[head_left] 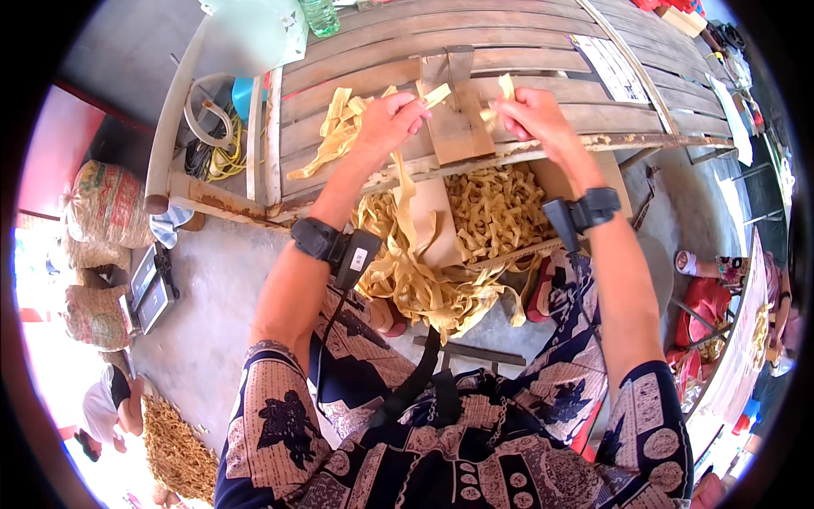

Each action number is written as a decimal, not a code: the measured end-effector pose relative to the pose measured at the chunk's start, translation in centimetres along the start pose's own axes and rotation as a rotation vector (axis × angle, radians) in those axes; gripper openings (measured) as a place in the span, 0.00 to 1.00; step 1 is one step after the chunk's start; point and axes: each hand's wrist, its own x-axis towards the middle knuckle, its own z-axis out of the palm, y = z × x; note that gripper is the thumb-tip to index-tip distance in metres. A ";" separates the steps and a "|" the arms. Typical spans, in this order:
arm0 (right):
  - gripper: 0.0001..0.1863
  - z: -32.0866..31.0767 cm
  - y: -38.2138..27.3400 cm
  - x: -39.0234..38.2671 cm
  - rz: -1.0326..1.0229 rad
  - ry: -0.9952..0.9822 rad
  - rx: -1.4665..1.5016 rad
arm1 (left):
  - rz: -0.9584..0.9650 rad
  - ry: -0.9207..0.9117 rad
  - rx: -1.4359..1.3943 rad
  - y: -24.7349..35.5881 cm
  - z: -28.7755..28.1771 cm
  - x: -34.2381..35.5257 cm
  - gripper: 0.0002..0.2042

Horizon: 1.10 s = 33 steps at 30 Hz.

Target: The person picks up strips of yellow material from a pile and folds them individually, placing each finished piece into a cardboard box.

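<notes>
My left hand is closed round a flat, limp yellow strip whose tail hangs over the bench edge, while a short end pokes out past the fingers. Between the thumb and fingers of my right hand is a short yellow piece. Both hands hover over a slatted wooden bench, one on each side of a wooden board with a thin dark upright on it. More strips lie beside my left hand. A pile of long strips hangs between my knees.
Below the bench edge is a cardboard box of short yellow pieces. A printed sheet lies at right on the slats. Sacks, a scale and a crouching person are at left. Another table stands at right.
</notes>
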 end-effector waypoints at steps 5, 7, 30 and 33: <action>0.19 -2.5 -0.2 -4.4 -0.151 0.000 -0.540 | 0.100 -0.204 0.091 1.5 2.0 -3.2 0.10; 0.21 -2.7 0.1 -4.7 -0.435 0.109 -0.656 | 0.223 -0.244 0.216 1.7 3.5 -3.6 0.10; 0.13 2.3 1.4 -5.3 0.121 -0.187 -0.258 | 0.652 -0.150 0.619 1.3 6.6 -6.1 0.07; 0.12 2.0 1.8 -5.6 0.129 -0.450 -0.349 | 0.501 -0.272 0.550 1.3 5.3 -6.1 0.05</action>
